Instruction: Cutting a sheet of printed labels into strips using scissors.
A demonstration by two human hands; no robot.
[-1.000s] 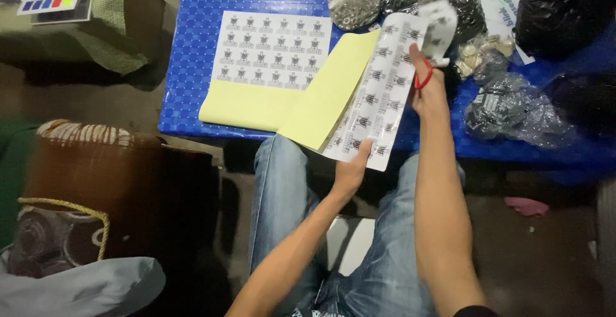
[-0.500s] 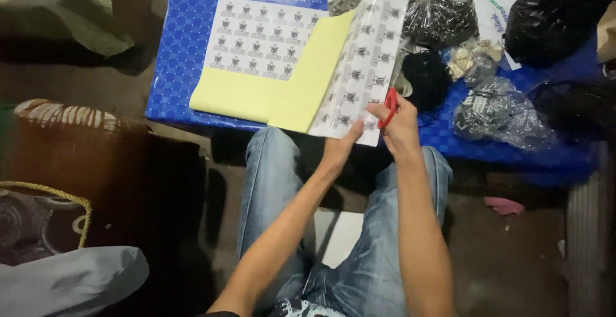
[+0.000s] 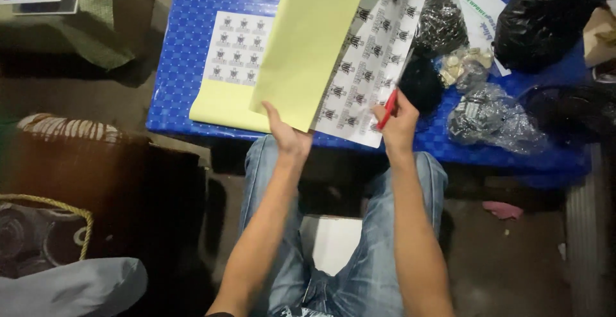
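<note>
Pinching the limp, light sticker sheet point(image 3: 369, 60) above the blue bench point(image 3: 186, 67), left hand point(image 3: 287, 134) clamps its yellow backing point(image 3: 308, 41), right hand point(image 3: 398, 121) clamps its bottom edge plus a red pen point(image 3: 387, 110).

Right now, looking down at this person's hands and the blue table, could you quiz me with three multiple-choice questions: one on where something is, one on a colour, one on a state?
1. Where is the black plastic bag?
A. the table's far right
B. on the person's lap
C. on the floor at left

2. What colour is the pen in the right hand?
A. green
B. red
C. white

3. How is the yellow sheet in the left hand?
A. crumpled into a ball
B. rolled into a tube
C. lifted, unfolded

Answers: 1 A, it sits at the far right of the blue table. 2 B, the pen shows red against the sticker sheet. 3 C, the left hand holds its lower corner, the sheet raised and uncreased.
</note>
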